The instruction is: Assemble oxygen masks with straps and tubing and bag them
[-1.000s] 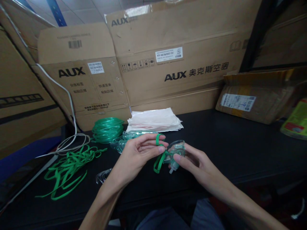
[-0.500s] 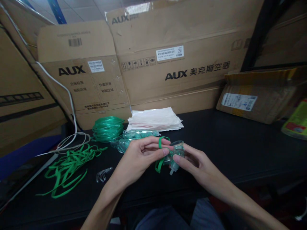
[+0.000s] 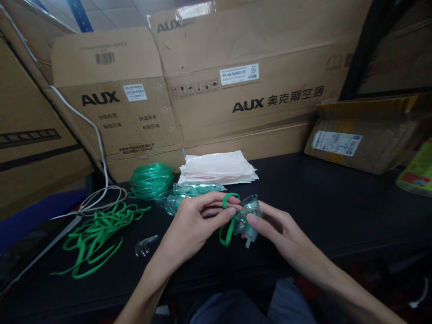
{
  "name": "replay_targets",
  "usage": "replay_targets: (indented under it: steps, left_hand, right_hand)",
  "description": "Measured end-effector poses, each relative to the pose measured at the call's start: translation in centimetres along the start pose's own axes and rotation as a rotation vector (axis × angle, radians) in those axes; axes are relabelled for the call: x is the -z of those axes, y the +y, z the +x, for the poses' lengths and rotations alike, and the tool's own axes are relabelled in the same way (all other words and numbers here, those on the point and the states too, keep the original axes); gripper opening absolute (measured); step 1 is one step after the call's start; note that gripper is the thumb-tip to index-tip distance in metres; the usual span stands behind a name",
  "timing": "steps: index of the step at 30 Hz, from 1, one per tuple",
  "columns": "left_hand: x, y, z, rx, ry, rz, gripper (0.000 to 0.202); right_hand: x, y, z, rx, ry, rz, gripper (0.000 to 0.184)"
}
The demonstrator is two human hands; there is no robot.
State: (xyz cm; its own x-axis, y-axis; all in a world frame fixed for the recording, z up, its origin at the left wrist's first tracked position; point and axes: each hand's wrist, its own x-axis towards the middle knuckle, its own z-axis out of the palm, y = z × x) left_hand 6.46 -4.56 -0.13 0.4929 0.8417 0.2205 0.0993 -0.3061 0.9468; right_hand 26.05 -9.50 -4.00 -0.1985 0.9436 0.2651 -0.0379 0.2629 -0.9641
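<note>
A clear green oxygen mask [image 3: 250,220] with a pale connector at its lower end is in my right hand [image 3: 275,222], thumb on the near side and fingers behind. My left hand [image 3: 202,216] is closed on a green elastic strap [image 3: 227,234], which loops over the fingers and hangs below them at the mask's left side. Whether the strap is joined to the mask is hidden by my fingertips. Behind my left hand lie more clear green masks [image 3: 178,195]. A tangle of green straps [image 3: 97,234] and several small metal strips [image 3: 146,245] are to the left.
On the black table [image 3: 337,211] stand a coil of green tubing [image 3: 151,180] and a stack of white packets [image 3: 218,167]. Large cardboard boxes [image 3: 253,121] wall the back. A smaller box [image 3: 361,139] sits at the right, a white cable [image 3: 101,148] at the left.
My right hand has turned the mask slightly and shifted it a little to the right. My left hand keeps its hold on the strap, nearly in place.
</note>
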Motion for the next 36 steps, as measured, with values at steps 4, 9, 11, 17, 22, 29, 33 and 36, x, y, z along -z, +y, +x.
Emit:
replay_targets:
  steps: [4,9,11,17,22,29,33,36]
  left_hand:
    - [0.0,0.0,-0.1,-0.055,0.028,0.075,0.020]
    - [0.0,0.1,0.0,-0.083,0.038,0.104,0.019]
    - [-0.1,0.2,0.0,-0.085,0.035,0.113,0.018]
    - [0.0,0.3,-0.1,-0.080,0.026,0.158,0.021]
    - [0.0,0.2,-0.1,-0.023,-0.027,0.111,0.029]
    - [0.1,-0.1,0.1,0.058,-0.068,0.063,0.033]
    - [0.2,-0.4,0.3,0.103,-0.074,0.062,0.034]
    - [0.2,-0.5,0.3,0.120,-0.079,0.043,0.033]
  right_hand:
    - [0.0,0.0,0.1,-0.025,0.044,-0.031,0.031]
    - [0.1,0.0,0.3,-0.031,0.071,-0.059,0.035]
    - [0.1,0.0,0.3,-0.030,0.071,-0.070,0.036]
    - [0.1,0.0,0.3,-0.031,0.064,-0.088,0.037]
    - [0.1,0.1,0.4,-0.021,0.078,-0.104,0.037]
    - [-0.1,1.7,0.5,0.008,0.169,-0.084,0.034]
    - [-0.3,2.4,0.2,0.028,0.260,-0.030,0.042]
    - [-0.5,2.4,-0.2,0.064,0.226,-0.161,0.030]
